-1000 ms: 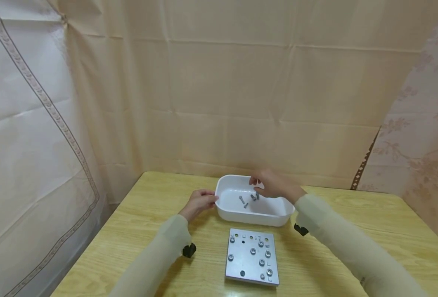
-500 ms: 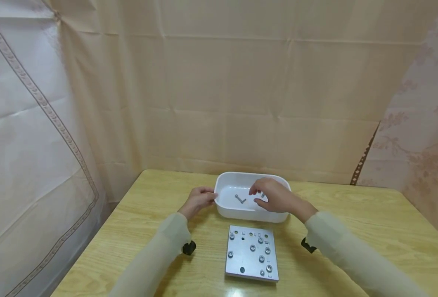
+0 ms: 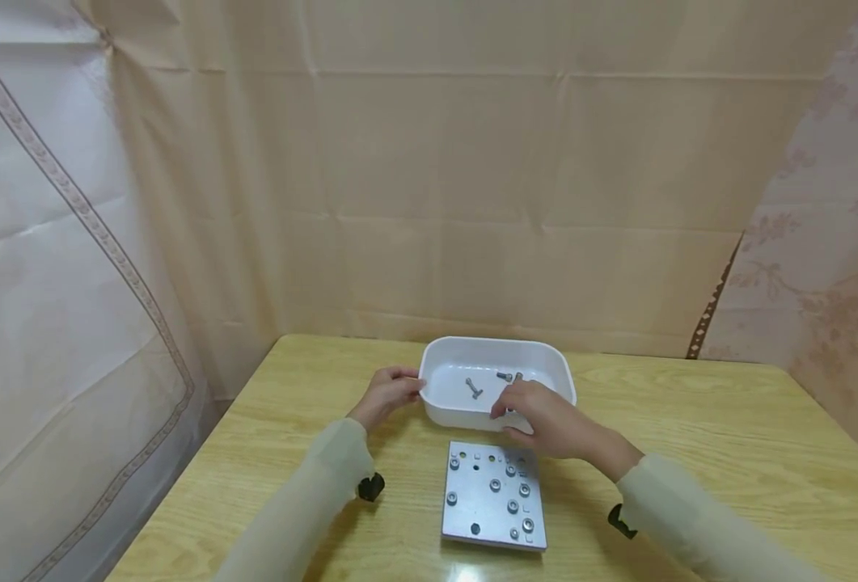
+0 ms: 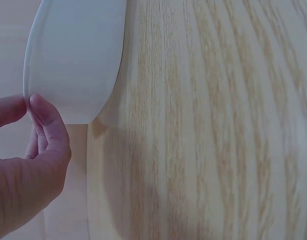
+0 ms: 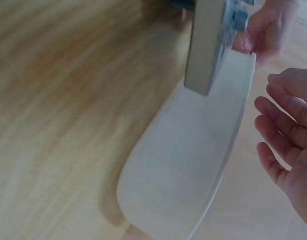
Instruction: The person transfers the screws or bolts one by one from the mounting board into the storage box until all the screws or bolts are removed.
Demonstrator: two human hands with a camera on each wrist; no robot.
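Note:
My left hand [image 3: 388,394] pinches the left end of a white plastic tray [image 3: 458,418] between thumb and fingers. In the left wrist view its thumb and fingertips meet at the tray's rim [image 4: 27,75]. Inside the tray lie several metal bolts [image 3: 470,385], some near its middle and some towards the right. My right hand [image 3: 548,416] hovers over the tray's front right edge, fingers loosely bent. No thing shows between the fingers in the right wrist view. Just in front of the tray lies a metal plate [image 3: 479,509] with several bolts and holes in it.
A wood-grain table [image 3: 312,380] carries the tray and plate. Behind it hangs a beige cloth [image 3: 429,202], close to the table's far edge. More cloth hangs at the left and right sides.
My right hand has drawn back from over the bolts towards the front right rim of the tray. The bolts in the tray have shifted slightly. The left hand keeps its pinch.

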